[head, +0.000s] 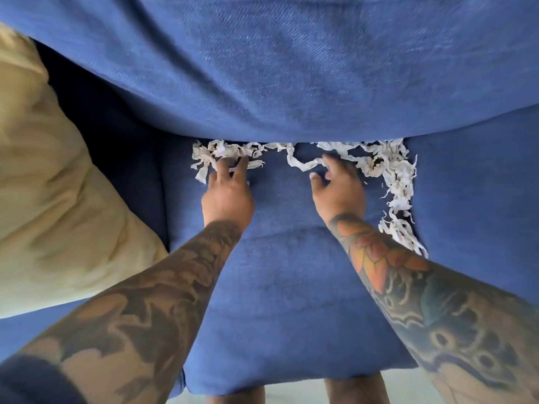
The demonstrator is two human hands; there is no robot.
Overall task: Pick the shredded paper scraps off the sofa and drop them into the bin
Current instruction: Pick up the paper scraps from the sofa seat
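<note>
Both hands reach the far seat edge, left hand point(229, 189) and right hand point(338, 188) spread-fingered on paper scraps point(393, 176) across the blue sofa point(291, 287).

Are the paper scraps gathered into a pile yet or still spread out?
Spread out: the shredded paper scraps trail along the back crease of the seat cushion and down its right edge.

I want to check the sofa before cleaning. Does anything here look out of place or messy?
Yes. White shredded paper scraps lie strewn on the blue seat cushion, along the crease under the back cushion and down its right edge. The left hand and right hand reach into them. No bin is in view.
</note>
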